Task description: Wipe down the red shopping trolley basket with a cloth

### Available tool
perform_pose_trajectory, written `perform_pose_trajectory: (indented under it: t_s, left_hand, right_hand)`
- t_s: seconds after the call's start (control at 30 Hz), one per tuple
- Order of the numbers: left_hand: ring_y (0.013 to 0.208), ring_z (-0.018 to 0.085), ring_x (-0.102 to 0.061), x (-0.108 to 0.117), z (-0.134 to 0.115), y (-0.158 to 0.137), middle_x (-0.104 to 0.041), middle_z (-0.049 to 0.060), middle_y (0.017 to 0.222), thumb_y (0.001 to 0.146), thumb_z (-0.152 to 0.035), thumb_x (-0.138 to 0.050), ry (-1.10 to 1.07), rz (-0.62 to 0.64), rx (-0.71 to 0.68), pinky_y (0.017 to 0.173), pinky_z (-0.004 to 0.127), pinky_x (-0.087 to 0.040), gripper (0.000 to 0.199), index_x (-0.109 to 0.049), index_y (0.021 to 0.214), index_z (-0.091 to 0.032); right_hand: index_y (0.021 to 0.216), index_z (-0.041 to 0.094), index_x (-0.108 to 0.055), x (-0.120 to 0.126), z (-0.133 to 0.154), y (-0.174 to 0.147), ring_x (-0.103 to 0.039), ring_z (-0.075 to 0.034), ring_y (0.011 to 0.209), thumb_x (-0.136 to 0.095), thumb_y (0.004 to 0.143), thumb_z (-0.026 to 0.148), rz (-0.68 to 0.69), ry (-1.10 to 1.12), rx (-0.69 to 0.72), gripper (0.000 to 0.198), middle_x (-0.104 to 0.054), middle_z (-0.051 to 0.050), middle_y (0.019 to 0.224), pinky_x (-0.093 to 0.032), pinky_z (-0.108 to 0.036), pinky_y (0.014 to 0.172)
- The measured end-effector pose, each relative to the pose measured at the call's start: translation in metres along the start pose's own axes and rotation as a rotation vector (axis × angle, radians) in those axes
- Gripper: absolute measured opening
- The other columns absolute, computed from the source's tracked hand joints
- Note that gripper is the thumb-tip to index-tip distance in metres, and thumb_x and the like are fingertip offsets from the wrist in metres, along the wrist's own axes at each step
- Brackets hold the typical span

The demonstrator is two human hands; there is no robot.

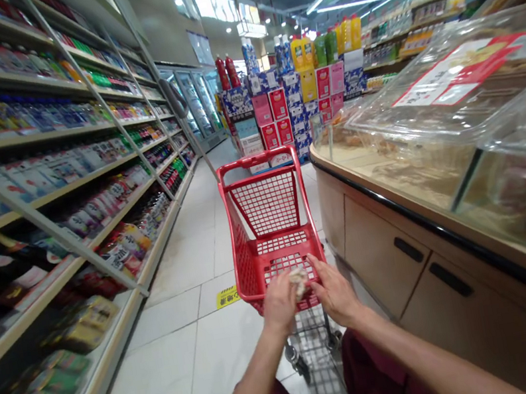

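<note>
A red plastic shopping cart stands right in front of me, its upper basket holding nothing that I can see. My left hand is closed on a small crumpled whitish cloth or tissue at the cart's near edge. My right hand is at the right end of that edge, beside the crumpled piece. Its fingers are apart and stretched forward; whether it touches the rim is unclear. Below the hands show the lower wire rack and the wheels.
Drink shelves line the left side. To the right is a curved counter with clear plastic covers. Stacked boxes topped with bottles stand ahead, past the cart. A yellow floor sticker lies on the white tiles.
</note>
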State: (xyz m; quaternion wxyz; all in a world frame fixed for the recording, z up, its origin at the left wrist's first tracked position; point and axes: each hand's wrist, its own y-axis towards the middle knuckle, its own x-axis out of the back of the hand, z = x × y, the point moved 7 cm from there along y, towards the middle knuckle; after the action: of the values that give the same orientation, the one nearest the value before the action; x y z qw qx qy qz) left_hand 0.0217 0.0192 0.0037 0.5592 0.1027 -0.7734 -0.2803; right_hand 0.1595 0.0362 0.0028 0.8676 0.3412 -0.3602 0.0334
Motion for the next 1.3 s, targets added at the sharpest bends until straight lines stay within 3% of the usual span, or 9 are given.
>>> perform_pose_trajectory:
  t_s: [0.1,0.17,0.3,0.4,0.63,0.87,1.1,1.2,1.3]
  left_hand:
    - [0.096,0.015,-0.056,-0.021,-0.043,0.010,-0.062,0.006,0.103,0.082,-0.022,-0.038,-0.031,0.053,-0.066,0.084,0.032,-0.046,0.028,-0.052,0.106,-0.018]
    - [0.095,0.015,-0.056,-0.018,-0.046,0.008,-0.062,0.005,0.102,0.083,-0.020,-0.038,-0.033,0.094,-0.112,0.088,0.036,-0.043,0.027,-0.053,0.105,-0.020]
    - [0.096,0.015,-0.055,0.015,0.005,-0.017,-0.063,0.004,0.101,0.082,-0.017,-0.037,0.019,0.183,-0.134,0.098,0.047,-0.031,0.029,-0.051,0.107,-0.023]
    - [0.100,0.017,-0.053,0.030,0.027,-0.026,-0.061,0.006,0.103,0.082,-0.015,-0.037,0.041,0.130,-0.057,0.098,0.050,-0.029,0.031,-0.051,0.108,-0.021]
    - [0.096,0.015,-0.055,-0.009,-0.041,0.001,-0.063,0.006,0.099,0.082,-0.016,-0.036,-0.073,0.168,-0.090,0.098,0.044,-0.033,0.029,-0.055,0.104,-0.020]
    - [0.103,0.020,-0.054,0.049,0.049,-0.041,-0.060,0.008,0.111,0.083,-0.016,-0.034,0.160,0.039,0.001,0.101,0.058,-0.013,0.032,-0.053,0.107,-0.025]
    - [0.103,0.016,-0.054,-0.005,-0.044,-0.011,-0.062,0.005,0.107,0.083,-0.015,-0.033,-0.002,0.046,-0.126,0.105,0.050,-0.015,0.034,-0.052,0.110,-0.024]
    - [0.103,0.016,-0.054,0.009,-0.019,-0.024,-0.062,0.004,0.109,0.083,-0.016,-0.036,0.018,0.048,-0.157,0.105,0.050,-0.010,0.033,-0.052,0.110,-0.027]
    - [0.104,0.019,-0.054,0.039,0.037,-0.041,-0.061,0.005,0.109,0.082,-0.016,-0.037,0.054,-0.001,0.008,0.103,0.056,-0.009,0.031,-0.053,0.107,-0.026]
  right_hand:
    - [0.134,0.018,-0.024,0.000,0.003,0.001,-0.049,-0.020,0.109,-0.029,0.087,0.035,0.002,0.013,-0.029,0.050,-0.053,-0.010,0.119,-0.042,-0.037,0.090]
    - [0.134,0.019,-0.024,0.003,0.002,0.002,-0.050,-0.019,0.109,-0.030,0.087,0.033,0.015,0.013,-0.041,0.050,-0.053,-0.009,0.119,-0.042,-0.036,0.089]
    - [0.134,0.019,-0.025,0.003,0.006,-0.001,-0.046,-0.019,0.112,-0.033,0.086,0.031,0.055,0.022,-0.018,0.050,-0.048,-0.009,0.125,-0.041,-0.036,0.091]
    - [0.133,0.017,-0.027,-0.003,0.016,-0.004,-0.044,-0.020,0.115,-0.034,0.085,0.030,0.056,0.034,0.018,0.050,-0.047,-0.010,0.126,-0.040,-0.038,0.093]
    - [0.134,0.018,-0.025,-0.003,0.015,0.000,-0.050,-0.019,0.109,-0.029,0.087,0.034,0.043,0.058,-0.047,0.050,-0.052,-0.010,0.121,-0.043,-0.036,0.089]
    - [0.133,0.018,-0.027,0.000,0.010,-0.005,-0.043,-0.020,0.116,-0.032,0.087,0.035,0.021,0.049,-0.037,0.050,-0.047,-0.009,0.127,-0.040,-0.039,0.093]
    - [0.134,0.020,-0.025,0.000,0.014,-0.006,-0.046,-0.017,0.113,-0.029,0.088,0.032,0.042,0.100,-0.038,0.048,-0.048,-0.007,0.126,-0.042,-0.035,0.092]
    - [0.134,0.020,-0.025,0.004,0.013,-0.007,-0.045,-0.016,0.115,-0.030,0.088,0.032,0.050,0.101,-0.036,0.048,-0.047,-0.007,0.127,-0.041,-0.035,0.094]
    - [0.133,0.019,-0.027,0.002,0.013,-0.009,-0.043,-0.018,0.116,-0.031,0.087,0.030,0.039,0.070,-0.028,0.048,-0.045,-0.008,0.128,-0.039,-0.037,0.095]
